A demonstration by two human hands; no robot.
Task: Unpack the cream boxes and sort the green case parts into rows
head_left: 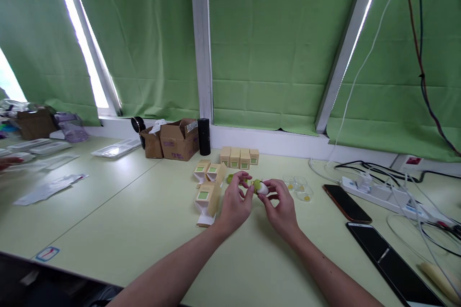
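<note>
In front of me, both hands meet at a small, rounded green-and-white item (262, 188). My right hand (283, 208) pinches its white end between thumb and fingers. My left hand (236, 204) has its fingers curled at the green end; whether they grip it or something tiny is hard to make out. A green round piece (229, 179) shows partly behind my left hand. Beside that hand stand opened small kraft boxes (216, 194) with green labels and white flaps. To the right of my right hand lie clear plastic cups (304, 193) with yellow bits in them.
Several closed kraft boxes (235, 158) stand behind my hands. Farther back are a cardboard carton (179, 140) and a black cylinder (203, 136). A phone (346, 203), a tablet (391, 261) and a cabled power strip (382, 196) occupy the right. Another person's hand (10, 162) shows far left.
</note>
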